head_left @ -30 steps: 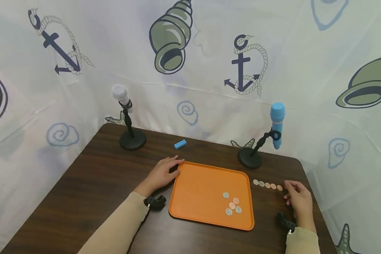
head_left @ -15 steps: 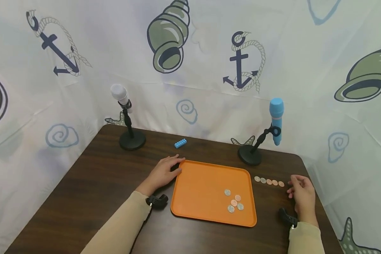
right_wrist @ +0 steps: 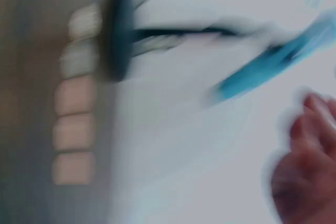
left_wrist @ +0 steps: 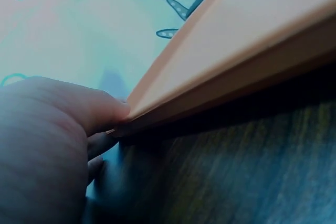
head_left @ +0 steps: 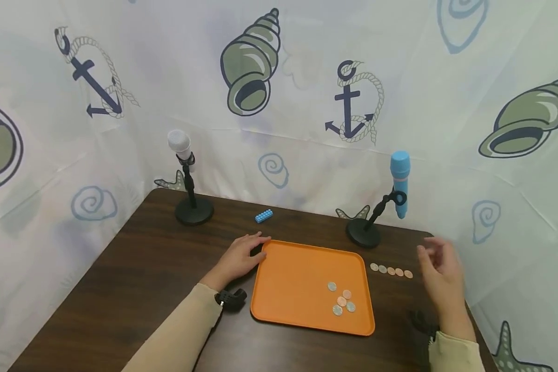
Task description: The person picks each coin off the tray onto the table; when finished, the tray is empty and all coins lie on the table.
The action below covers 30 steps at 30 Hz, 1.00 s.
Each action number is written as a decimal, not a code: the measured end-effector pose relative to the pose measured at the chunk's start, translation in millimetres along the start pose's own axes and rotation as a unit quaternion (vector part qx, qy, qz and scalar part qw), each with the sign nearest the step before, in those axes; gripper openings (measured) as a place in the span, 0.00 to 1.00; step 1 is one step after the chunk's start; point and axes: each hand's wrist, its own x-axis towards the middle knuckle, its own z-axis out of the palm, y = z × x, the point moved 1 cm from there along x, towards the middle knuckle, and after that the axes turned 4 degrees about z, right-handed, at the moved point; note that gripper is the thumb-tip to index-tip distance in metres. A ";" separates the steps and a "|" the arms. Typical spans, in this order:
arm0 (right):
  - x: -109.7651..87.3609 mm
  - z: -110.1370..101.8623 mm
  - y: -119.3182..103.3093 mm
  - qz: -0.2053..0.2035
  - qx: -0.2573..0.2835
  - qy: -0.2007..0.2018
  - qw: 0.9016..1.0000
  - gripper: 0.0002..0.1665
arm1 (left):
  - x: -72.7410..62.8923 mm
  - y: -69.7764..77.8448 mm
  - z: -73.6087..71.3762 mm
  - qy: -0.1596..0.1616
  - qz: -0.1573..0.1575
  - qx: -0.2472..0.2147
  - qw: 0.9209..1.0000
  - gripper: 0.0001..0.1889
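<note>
My left hand (head_left: 238, 259) rests at the far left corner of an orange tray (head_left: 297, 279), thumb and fingertips against its rim. In the left wrist view the thumb (left_wrist: 105, 109) touches that corner, with other fingertips just under it. Several silver and copper coins (head_left: 341, 300) lie in the tray's right part. Right of the tray runs a slanting row of coins (head_left: 391, 271), two silver and three copper. My right hand (head_left: 443, 274) is raised beyond the row's right end, fingers loosely bent, no object visible in it; it is blurred in the right wrist view.
A blue microphone (head_left: 400, 181) on a black stand (head_left: 363, 233) is at the back right. At the back left is a white microphone (head_left: 180, 143) on another stand (head_left: 194, 211). Between them lies a blue toy brick (head_left: 263, 216). A printed curtain (head_left: 307, 170) hangs behind the table.
My right hand has lifted away from the right end of the coin row, up and back. The left hand stays at the tray corner; the coins lie as before.
</note>
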 end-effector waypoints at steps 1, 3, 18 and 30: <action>-5.1 -2.8 -19.8 -0.057 -0.063 -0.033 0.996 0.17 | -0.7 -1.1 2.3 0.001 -0.001 -0.002 1.000 0.27; -18.7 -6.1 -56.7 -0.145 -0.130 -0.092 0.976 0.18 | -1.3 -1.3 4.8 0.000 -0.006 -0.002 1.000 0.27; -44.7 65.3 -83.1 -0.172 -0.260 -0.292 0.904 0.14 | 1.3 2.7 0.4 0.007 -0.009 0.003 1.000 0.26; -56.7 88.4 -62.1 -0.065 -0.299 -0.382 0.872 0.18 | 3.6 6.4 0.7 0.013 -0.013 -0.004 1.000 0.25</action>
